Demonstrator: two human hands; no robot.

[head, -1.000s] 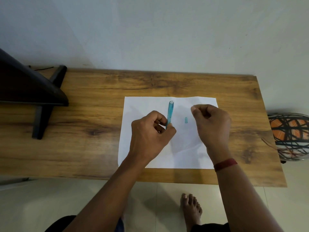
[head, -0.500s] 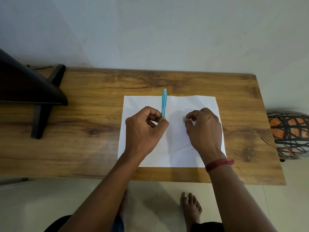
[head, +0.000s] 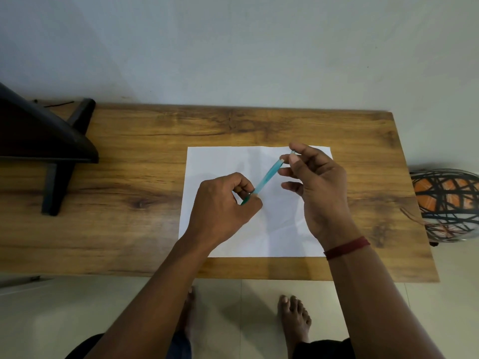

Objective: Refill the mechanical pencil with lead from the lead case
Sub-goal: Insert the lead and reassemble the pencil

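Observation:
A translucent blue mechanical pencil [head: 267, 178] is gripped at its lower end by my left hand [head: 223, 211] and tilts up to the right above a white sheet of paper [head: 220, 161]. My right hand [head: 318, 193] hovers at the pencil's upper end. Its thumb and forefinger pinch a tiny cap piece [head: 294, 152] just beyond the pencil's open tip, while the other fingers are spread. No lead case is visible; it is either hidden or out of view.
The paper lies on a wooden table [head: 129, 177] against a pale wall. A black angled stand [head: 51, 141] occupies the table's left end. An orange ball in black wire [head: 448, 203] sits off the right edge. Bare feet stand on the floor below.
My right hand dropped to the paper, picked up the small blue piece, then lifted it to the pencil's top end. My left hand tilted the pencil from upright toward the right.

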